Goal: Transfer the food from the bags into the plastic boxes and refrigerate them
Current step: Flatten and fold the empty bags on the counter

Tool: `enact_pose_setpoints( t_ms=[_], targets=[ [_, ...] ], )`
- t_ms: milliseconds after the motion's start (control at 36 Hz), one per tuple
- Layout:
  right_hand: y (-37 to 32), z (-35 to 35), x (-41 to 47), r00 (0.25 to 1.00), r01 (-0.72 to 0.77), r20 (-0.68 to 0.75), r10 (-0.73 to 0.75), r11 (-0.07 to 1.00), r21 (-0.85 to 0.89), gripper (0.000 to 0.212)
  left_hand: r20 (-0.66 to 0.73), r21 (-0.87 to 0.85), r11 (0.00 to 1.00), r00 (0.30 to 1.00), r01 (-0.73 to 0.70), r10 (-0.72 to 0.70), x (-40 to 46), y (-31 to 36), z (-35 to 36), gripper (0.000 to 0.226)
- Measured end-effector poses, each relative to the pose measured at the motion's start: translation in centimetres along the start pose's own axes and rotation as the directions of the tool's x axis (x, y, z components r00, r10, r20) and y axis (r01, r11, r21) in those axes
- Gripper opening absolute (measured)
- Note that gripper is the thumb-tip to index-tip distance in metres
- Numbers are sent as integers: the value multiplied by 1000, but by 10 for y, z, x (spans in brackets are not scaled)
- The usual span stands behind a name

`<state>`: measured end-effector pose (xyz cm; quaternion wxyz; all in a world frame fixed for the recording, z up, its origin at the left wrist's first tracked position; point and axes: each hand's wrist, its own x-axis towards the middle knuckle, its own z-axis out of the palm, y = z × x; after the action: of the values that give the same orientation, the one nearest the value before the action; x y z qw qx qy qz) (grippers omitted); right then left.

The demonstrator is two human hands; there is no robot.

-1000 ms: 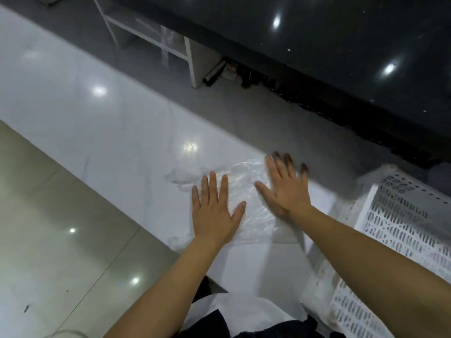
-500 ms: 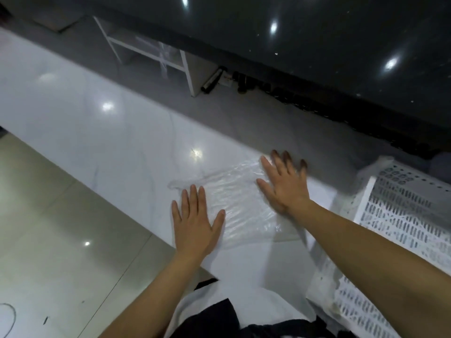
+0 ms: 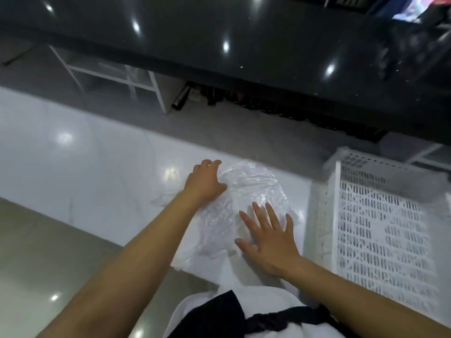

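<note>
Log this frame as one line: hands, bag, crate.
left hand: on far edge of plastic bag | right hand: flat, pressing near edge | bag: spread on white counter | white crate: right of bag
</note>
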<state>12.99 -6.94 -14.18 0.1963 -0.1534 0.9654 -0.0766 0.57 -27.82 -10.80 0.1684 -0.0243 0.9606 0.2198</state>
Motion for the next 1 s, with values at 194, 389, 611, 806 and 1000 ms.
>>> enact_pose_setpoints(
  t_ms=[194, 389, 611, 806, 1000],
  targets=[
    [5, 20, 15, 1000, 30, -7, -30, 1000, -3, 71, 135, -80, 997, 991, 23, -12, 32, 0, -10, 76],
    [10, 34, 22, 995, 49, -82, -53, 998, -48, 67, 202, -182, 983, 977, -30, 68, 35, 7, -40, 51],
    [6, 6, 21, 995, 55, 86, -54, 998, -13, 71, 238, -152, 976, 953, -153, 187, -23, 32, -42, 50],
    [6, -60, -38, 998, 57, -7, -57, 956, 286, 49, 31, -38, 975, 975, -221, 222, -72, 39, 10, 55],
    [17, -105, -63, 874, 87, -464, 144, 893, 441, 27, 88, 78, 966, 967, -246, 239, -96, 48, 65, 64]
  ],
)
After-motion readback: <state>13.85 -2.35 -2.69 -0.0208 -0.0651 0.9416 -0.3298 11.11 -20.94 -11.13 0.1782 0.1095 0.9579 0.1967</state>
